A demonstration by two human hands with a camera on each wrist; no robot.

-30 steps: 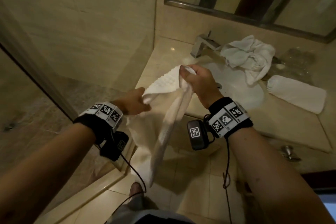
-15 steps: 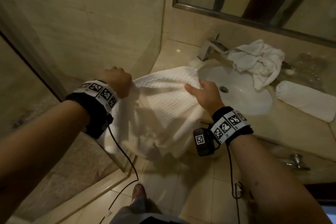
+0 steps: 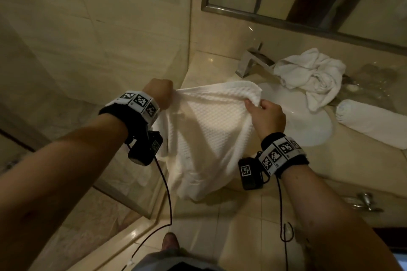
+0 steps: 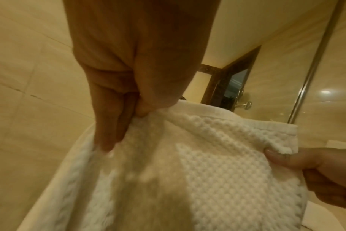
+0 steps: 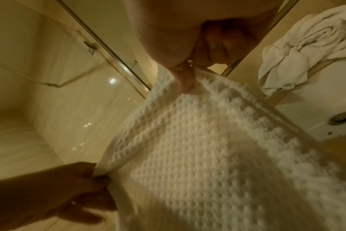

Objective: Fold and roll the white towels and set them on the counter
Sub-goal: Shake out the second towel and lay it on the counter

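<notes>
Left hand [image 3: 159, 92] pinches the left top corner of the waffle towel [image 3: 207, 136]: thumb against fingers, fabric bunched between, clear in the left wrist view. Right hand [image 3: 266, 117] pinches the right top corner, thumb on the near face, fingers curled behind. Towel hangs spread between them in the air, near the counter's left end, lower half slack toward the floor.

Risks, as I read it:
- Both grips sit right at the hem. A snap to flatten it could pull a corner out, and the towel drops to the floor.
- Far top edge curls over near the right hand. Fold now and the layers go skewed, so the roll comes out lopsided.
- Glass shower panel [image 3: 77, 116] is close on the left, little swing room there.

Room: the counter [image 3: 363, 160] at right holds the basin [image 3: 308, 130], faucet [image 3: 248, 64], a crumpled towel [image 3: 312, 75] and a rolled towel [image 3: 372, 121]. Bare strip lies near the front edge, right of the basin.
</notes>
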